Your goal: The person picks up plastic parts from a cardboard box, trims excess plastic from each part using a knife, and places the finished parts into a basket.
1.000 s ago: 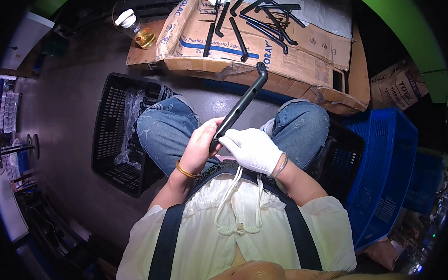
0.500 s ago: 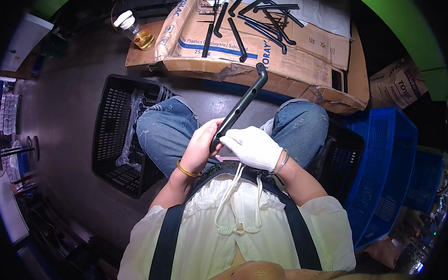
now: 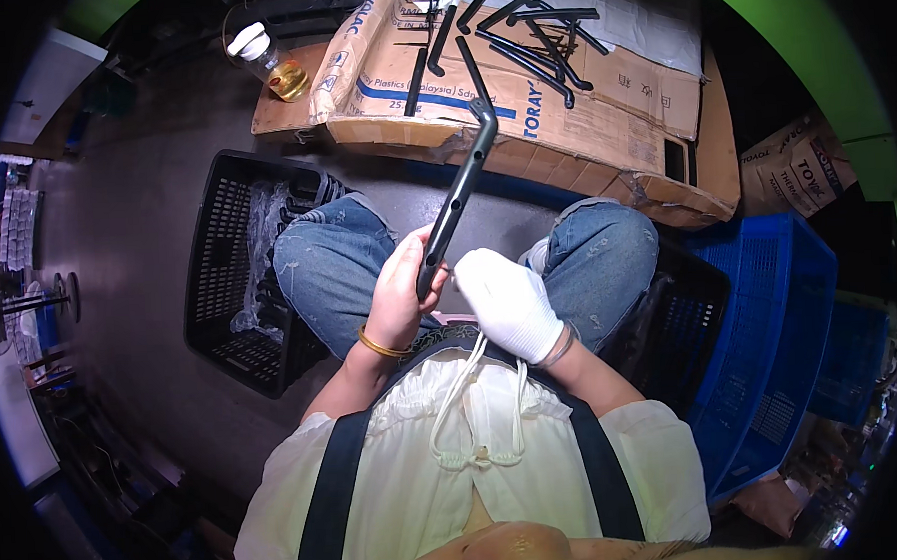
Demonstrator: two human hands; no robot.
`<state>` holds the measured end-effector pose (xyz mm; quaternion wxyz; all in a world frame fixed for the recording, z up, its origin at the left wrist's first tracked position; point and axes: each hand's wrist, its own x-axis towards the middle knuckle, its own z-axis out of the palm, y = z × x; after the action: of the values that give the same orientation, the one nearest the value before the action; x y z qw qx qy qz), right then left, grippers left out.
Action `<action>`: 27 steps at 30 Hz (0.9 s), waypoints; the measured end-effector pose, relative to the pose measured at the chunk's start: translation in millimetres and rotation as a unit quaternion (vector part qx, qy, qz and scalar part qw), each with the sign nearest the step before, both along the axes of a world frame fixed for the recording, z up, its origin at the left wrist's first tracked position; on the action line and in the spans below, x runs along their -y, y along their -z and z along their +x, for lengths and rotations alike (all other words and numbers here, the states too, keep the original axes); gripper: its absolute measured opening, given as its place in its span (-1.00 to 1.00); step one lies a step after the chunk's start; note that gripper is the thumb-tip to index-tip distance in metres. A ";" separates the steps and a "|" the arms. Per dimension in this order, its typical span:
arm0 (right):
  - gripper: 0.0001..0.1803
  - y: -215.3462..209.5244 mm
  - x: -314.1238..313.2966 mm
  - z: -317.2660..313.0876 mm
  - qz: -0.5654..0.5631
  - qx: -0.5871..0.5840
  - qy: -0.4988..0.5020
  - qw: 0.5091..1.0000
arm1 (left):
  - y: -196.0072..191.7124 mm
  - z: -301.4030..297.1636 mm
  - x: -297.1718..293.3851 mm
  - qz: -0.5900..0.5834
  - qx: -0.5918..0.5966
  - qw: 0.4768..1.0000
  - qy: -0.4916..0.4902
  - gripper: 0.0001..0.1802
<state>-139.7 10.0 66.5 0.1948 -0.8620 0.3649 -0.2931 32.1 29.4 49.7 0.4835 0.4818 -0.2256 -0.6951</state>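
Observation:
My bare left hand (image 3: 399, 297) is wrapped round the lower end of a black bent plastic bar (image 3: 454, 206). The bar slants up and away, with several round holes along its side and an angled tip at the far end. Just right of its lower end is my right hand (image 3: 510, 305), in a white knit glove with the fingers curled together. Whatever those fingers may pinch is hidden. On the flattened cardboard (image 3: 612, 128) ahead lies a loose pile of similar black bars (image 3: 549, 60), some straight-looking and some bent.
A clear bottle (image 3: 285, 77) with a white top and yellow liquid stands at the cardboard's left. Left of my legs sits a black crate (image 3: 211, 265) with plastic wrap and dark parts. Another black crate (image 3: 698, 314) and a blue crate (image 3: 762, 356) are on the right.
The bar has turned more upright, its far tip swinging left and nearer the cardboard's edge. My gloved right hand has drawn slightly away from the bar.

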 end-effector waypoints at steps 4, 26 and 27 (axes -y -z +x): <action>-0.81 -1.5 -11.6 10.6 0.134 0.061 0.060 0.987 | -2.0 -5.7 -0.2 -0.054 0.021 0.998 -0.006 -0.52; -0.78 1.2 -12.8 16.2 0.128 0.028 0.048 0.990 | -3.2 -9.8 -2.4 -0.085 0.070 0.994 -0.026 -0.52; -0.78 1.9 -13.2 15.9 0.134 0.028 0.049 0.989 | -4.2 -10.4 -2.9 -0.082 0.068 0.994 -0.029 -0.52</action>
<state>-123.8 23.2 64.6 0.3042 -0.8007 0.4367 -0.2750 21.7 32.3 53.9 0.5245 0.4931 -0.2999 -0.6259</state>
